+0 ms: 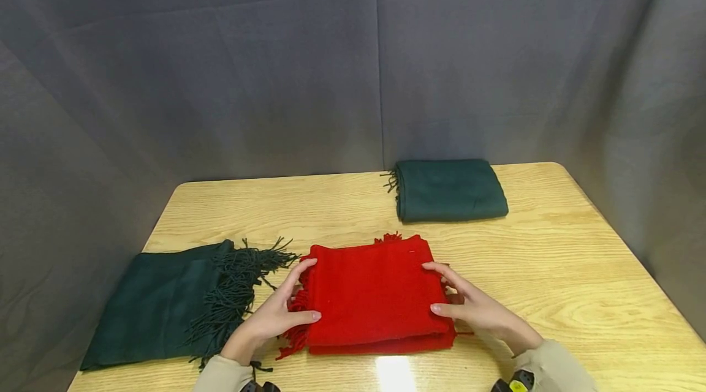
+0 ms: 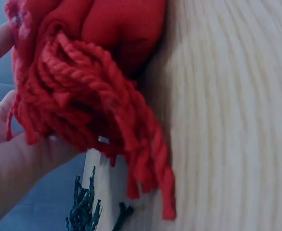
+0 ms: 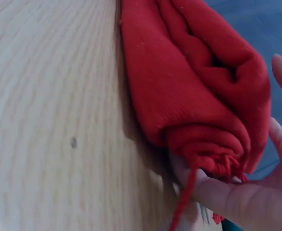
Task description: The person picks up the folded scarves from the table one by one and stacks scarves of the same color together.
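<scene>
A folded red scarf [image 1: 372,294] is seen at the near side of the counter [image 1: 579,275], around the middle. Its left end is grasped by the left grip [image 1: 281,309], and red fringe [image 2: 102,91] is hung down there. Its right end is grasped by the right grip [image 1: 477,307], with fingers [image 3: 223,195] tucked under it. On the left, a dark green scarf [image 1: 151,306] with long strings is laid flat. At the back, another green scarf [image 1: 452,190] is folded up. A grey curtain [image 1: 276,73] is hung behind.
</scene>
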The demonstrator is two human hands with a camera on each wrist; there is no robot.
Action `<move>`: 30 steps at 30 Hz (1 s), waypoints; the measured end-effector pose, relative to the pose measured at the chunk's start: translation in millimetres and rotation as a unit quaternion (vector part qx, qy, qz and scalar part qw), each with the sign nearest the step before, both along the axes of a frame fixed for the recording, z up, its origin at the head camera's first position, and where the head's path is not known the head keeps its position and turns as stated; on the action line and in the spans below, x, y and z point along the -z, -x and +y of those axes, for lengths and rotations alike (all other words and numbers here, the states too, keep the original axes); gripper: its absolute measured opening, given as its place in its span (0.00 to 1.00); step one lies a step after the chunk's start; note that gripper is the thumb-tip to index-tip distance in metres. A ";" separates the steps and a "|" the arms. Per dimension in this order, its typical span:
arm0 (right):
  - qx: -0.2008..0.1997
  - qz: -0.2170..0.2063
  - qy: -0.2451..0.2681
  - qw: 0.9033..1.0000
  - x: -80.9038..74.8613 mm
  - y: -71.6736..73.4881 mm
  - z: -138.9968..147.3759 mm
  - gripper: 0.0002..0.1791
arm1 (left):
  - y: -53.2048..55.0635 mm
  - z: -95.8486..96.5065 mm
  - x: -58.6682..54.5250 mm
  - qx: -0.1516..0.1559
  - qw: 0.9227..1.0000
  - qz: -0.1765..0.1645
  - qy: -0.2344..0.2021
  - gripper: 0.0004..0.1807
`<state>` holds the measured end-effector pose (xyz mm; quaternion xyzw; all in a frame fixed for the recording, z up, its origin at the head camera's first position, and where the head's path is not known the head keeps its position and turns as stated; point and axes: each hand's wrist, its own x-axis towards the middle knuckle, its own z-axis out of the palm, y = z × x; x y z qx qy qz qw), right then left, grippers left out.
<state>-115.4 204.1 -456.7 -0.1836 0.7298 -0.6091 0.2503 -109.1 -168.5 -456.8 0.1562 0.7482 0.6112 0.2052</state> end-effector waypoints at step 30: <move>0.103 -0.045 0.073 0.991 6.2 5.9 -18.7 0.29 | 6.0 15.1 -2.8 -0.030 0.998 -0.044 -0.045 0.44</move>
